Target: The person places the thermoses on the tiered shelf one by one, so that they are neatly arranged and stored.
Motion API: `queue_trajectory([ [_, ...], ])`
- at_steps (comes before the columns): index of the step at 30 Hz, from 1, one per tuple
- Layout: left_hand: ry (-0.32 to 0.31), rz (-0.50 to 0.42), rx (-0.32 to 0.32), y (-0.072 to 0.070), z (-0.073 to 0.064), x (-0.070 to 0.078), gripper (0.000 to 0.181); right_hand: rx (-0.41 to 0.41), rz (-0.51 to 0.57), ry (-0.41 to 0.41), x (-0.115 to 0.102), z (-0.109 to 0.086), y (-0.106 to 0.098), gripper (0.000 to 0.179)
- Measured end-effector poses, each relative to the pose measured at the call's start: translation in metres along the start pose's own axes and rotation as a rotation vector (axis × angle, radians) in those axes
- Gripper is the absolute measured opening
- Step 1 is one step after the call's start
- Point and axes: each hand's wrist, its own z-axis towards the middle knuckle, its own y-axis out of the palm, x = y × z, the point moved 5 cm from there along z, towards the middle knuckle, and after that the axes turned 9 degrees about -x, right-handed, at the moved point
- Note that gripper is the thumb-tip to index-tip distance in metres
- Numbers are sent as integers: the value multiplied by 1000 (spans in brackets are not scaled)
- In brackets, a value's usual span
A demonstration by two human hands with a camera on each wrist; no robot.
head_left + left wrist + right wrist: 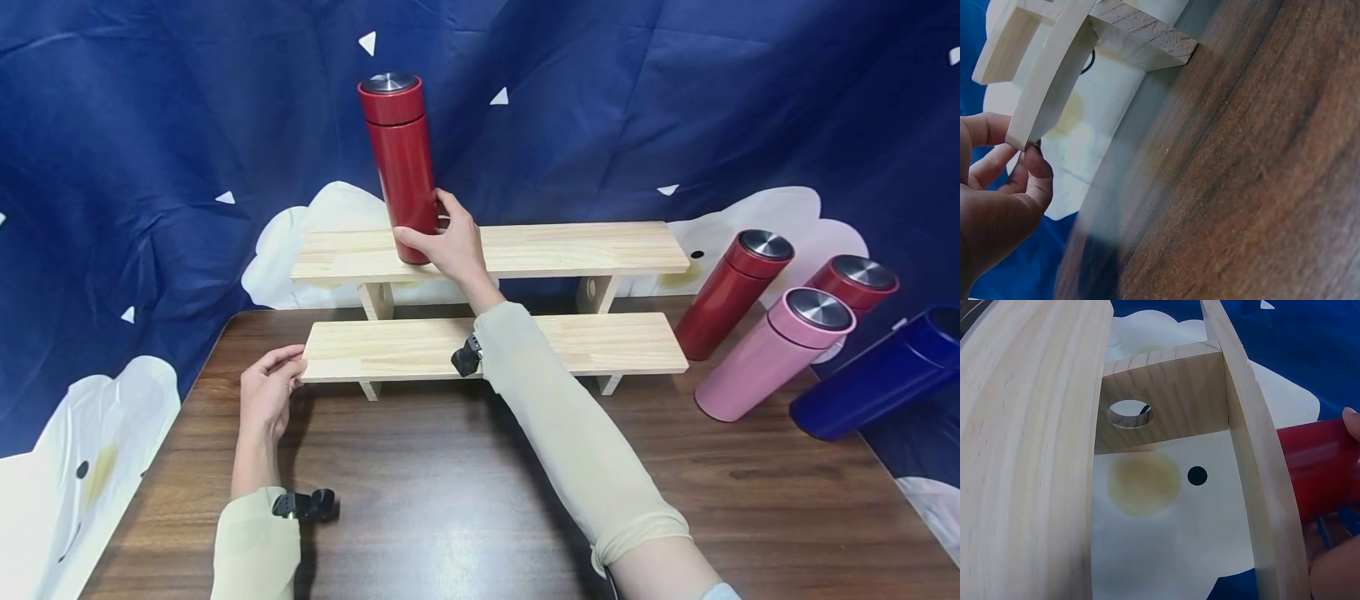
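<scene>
A red insulated bottle with a steel-topped lid stands upright, slightly tilted in the head view, at the left part of the rack's upper board. Around its lower half my right hand curls, thumb in front and fingers behind. The right wrist view shows only part of the bottle and fingertips at its side, beyond the board edge. My left hand pinches the left end of the pale wooden lower board. In the left wrist view, thumb and fingers grip that board's corner from both faces.
At the table's right side stand another red bottle, a pink bottle, a partly hidden red bottle and a dark blue bottle. A blue cloth with white shapes hangs behind the brown wooden table.
</scene>
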Motion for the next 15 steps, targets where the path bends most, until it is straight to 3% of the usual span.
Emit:
queue_trajectory([
  [15, -13, 1, 18, -1, 0, -2, 23, -57, 89, -5, 1, -7, -7, 83],
])
